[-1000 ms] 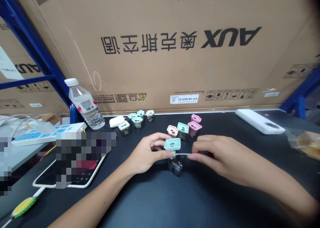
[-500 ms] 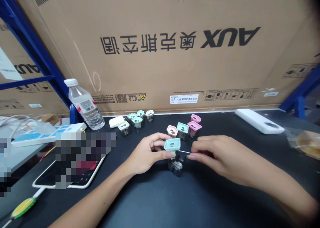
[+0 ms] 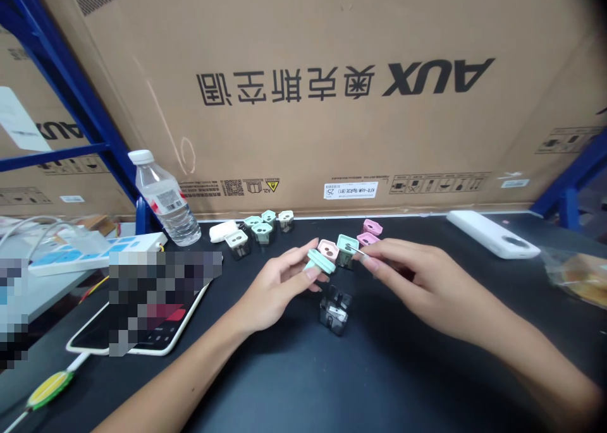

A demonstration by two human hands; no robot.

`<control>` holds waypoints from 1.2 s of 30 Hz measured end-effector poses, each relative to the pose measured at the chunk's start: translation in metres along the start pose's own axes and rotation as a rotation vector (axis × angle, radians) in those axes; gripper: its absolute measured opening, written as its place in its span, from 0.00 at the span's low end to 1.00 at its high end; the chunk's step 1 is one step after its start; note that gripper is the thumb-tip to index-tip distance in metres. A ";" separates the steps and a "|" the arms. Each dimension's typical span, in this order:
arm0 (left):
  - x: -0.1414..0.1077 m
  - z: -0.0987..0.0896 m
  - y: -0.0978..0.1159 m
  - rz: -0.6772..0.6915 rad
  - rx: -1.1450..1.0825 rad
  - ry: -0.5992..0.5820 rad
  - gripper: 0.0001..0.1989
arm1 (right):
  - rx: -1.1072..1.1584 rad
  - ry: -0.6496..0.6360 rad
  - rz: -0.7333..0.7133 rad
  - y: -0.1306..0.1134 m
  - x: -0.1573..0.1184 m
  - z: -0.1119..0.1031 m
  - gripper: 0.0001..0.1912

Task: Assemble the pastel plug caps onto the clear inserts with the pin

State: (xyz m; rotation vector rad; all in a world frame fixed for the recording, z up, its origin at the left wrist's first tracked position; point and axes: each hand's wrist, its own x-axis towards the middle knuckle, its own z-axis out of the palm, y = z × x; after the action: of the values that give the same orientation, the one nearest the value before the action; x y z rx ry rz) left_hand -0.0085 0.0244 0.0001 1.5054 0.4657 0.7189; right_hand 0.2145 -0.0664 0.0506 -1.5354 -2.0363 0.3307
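Between its thumb and fingers my left hand (image 3: 277, 286) grips a mint green sharpener lid (image 3: 321, 262), tilted on edge. My right hand (image 3: 417, 268) pinches a thin metal tool (image 3: 356, 250), whose tip is over a mint sharpener (image 3: 348, 246). Below the hands a dark transparent sharpener case (image 3: 334, 314) without a lid rests on the black table, a metal piece inside. Behind the held lid stands a light pink sharpener (image 3: 327, 250). Two pink-purple sharpeners (image 3: 372, 227) are just beyond my right hand's fingertips.
Several mint and white sharpeners (image 3: 262, 231) stand at the back, beside a white object (image 3: 222, 231). A water bottle (image 3: 171, 202), a phone (image 3: 161, 332) and a power strip (image 3: 90, 256) are left. A white device (image 3: 492, 234) and plastic bag (image 3: 581, 278) lie right, before a large carton (image 3: 284, 136).
The mint lid has tilted and moved away from above the dark case, which now shows more fully. My right hand has risen with the metal tool, towards the standing mint sharpener.
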 end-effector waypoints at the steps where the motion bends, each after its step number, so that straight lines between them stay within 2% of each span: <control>1: -0.001 0.001 0.001 0.007 -0.001 -0.005 0.26 | 0.013 -0.002 -0.018 -0.001 0.000 0.002 0.13; 6: -0.002 0.003 0.006 -0.009 0.027 0.001 0.26 | -0.037 -0.133 -0.059 -0.004 -0.002 0.012 0.13; 9: -0.003 0.004 0.006 -0.007 0.113 0.011 0.22 | -0.049 -0.158 -0.073 -0.006 -0.003 0.017 0.14; 13: -0.008 0.010 0.011 0.190 0.452 0.036 0.12 | 0.112 -0.207 -0.082 -0.016 -0.006 0.023 0.16; 16: -0.011 0.016 0.014 0.271 0.534 0.057 0.13 | 0.212 -0.235 -0.035 -0.024 -0.008 0.029 0.14; 21: -0.011 0.019 0.010 0.203 0.401 0.109 0.15 | 0.226 -0.168 -0.020 -0.025 -0.009 0.037 0.14; 26: -0.012 0.022 0.011 0.146 0.214 0.181 0.13 | 0.157 0.010 -0.062 -0.024 -0.011 0.046 0.13; 29: -0.014 0.029 0.012 0.115 0.184 0.182 0.16 | 0.096 0.094 -0.078 -0.020 -0.012 0.054 0.11; 36: -0.017 0.037 0.012 0.057 0.109 0.135 0.24 | -0.045 0.173 -0.143 -0.016 -0.015 0.063 0.05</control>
State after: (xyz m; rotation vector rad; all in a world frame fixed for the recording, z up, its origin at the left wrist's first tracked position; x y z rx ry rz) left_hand 0.0029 -0.0151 0.0112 1.5833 0.5734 0.8548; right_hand 0.1683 -0.0766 0.0031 -1.3838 -2.0146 0.0940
